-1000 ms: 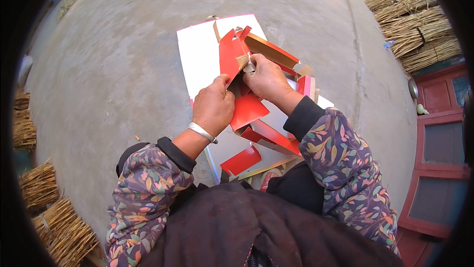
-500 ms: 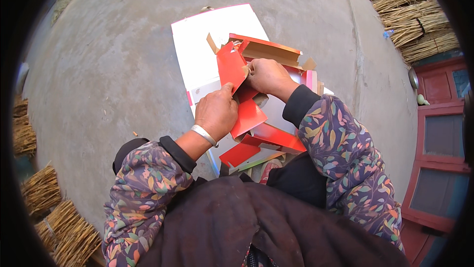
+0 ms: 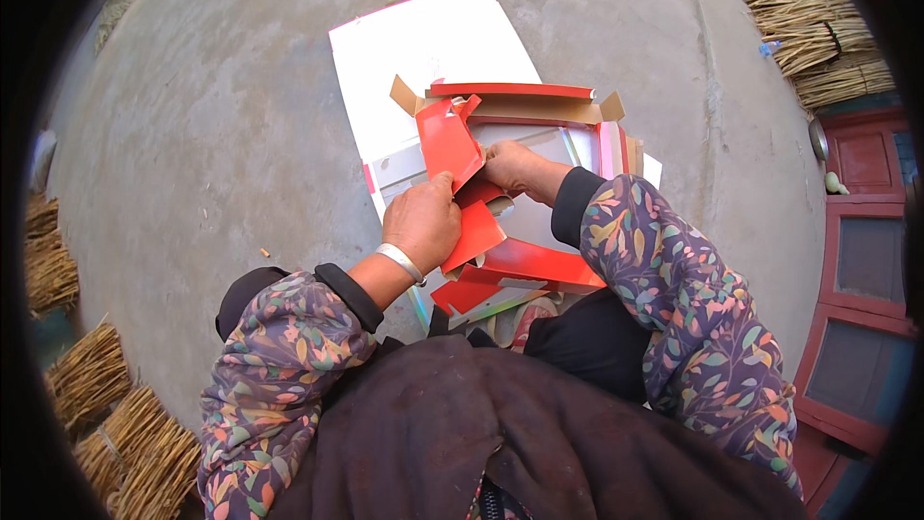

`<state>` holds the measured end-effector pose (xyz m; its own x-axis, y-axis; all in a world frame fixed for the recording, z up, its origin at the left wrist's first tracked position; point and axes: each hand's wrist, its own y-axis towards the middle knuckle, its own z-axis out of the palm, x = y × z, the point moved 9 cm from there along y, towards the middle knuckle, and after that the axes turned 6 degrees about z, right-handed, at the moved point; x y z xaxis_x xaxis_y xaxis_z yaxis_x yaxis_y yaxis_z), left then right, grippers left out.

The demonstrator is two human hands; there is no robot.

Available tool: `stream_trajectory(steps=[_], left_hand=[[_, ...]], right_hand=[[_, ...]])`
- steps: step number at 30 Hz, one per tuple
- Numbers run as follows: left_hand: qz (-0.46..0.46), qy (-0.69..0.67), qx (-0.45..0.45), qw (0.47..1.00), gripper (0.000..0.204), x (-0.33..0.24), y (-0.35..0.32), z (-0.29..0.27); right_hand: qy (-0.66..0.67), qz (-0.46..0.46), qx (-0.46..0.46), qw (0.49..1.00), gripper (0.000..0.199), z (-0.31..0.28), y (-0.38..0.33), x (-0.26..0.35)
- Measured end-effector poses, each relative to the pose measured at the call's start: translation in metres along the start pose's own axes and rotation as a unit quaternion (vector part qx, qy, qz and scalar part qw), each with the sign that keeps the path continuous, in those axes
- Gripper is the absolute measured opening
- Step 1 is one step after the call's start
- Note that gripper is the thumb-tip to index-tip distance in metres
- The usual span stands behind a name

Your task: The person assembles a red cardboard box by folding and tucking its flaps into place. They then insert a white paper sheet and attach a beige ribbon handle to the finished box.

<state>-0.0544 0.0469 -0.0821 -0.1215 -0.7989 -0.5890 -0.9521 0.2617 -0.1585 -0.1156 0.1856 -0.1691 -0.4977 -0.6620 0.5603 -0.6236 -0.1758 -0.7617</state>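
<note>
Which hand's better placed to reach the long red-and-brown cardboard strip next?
Likely your right hand: it's closer to the long red-and-brown cardboard strip, while your left hand, nearer your body, holds the glossy red cardboard panel.

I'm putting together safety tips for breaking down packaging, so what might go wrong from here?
- The left hand and right hand are bare and close together at the red cardboard; its edge could scrape the fingers if they slip.
- The bracelet on the left wrist sits near a red flap and might snag.
- A shoe is close to the lower red panel, which could get stepped on.
</note>
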Motion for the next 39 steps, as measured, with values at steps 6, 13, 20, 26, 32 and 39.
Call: stream_trajectory(steps=[6, 13, 20, 26, 32, 39], left_hand=[[-0.026, 0.106, 0.079, 0.991, 0.022, -0.001, 0.005, 0.004], [0.013, 0.201, 0.120, 0.972, 0.026, -0.021, 0.024, -0.001], [0.019, 0.204, 0.139, 0.969, 0.030, -0.007, 0.025, 0.007], [0.032, 0.146, 0.115, 0.982, 0.031, -0.004, 0.011, 0.007], [0.016, 0.127, 0.100, 0.987, 0.033, 0.004, 0.005, 0.013], [-0.015, 0.105, 0.108, 0.989, 0.036, 0.011, 0.000, 0.012]], right_hand=[[-0.040, 0.032, -0.094, 0.994, 0.041, 0.004, 0.002, -0.004], [-0.120, 0.038, -0.077, 0.989, 0.032, 0.012, -0.003, -0.005], [-0.141, 0.013, -0.128, 0.982, 0.033, 0.011, -0.008, -0.001], [-0.130, -0.016, -0.199, 0.971, 0.035, 0.020, -0.019, -0.008], [-0.104, 0.015, -0.208, 0.972, 0.035, 0.030, -0.019, -0.025], [-0.157, 0.008, -0.173, 0.972, 0.032, 0.031, -0.028, -0.014]])
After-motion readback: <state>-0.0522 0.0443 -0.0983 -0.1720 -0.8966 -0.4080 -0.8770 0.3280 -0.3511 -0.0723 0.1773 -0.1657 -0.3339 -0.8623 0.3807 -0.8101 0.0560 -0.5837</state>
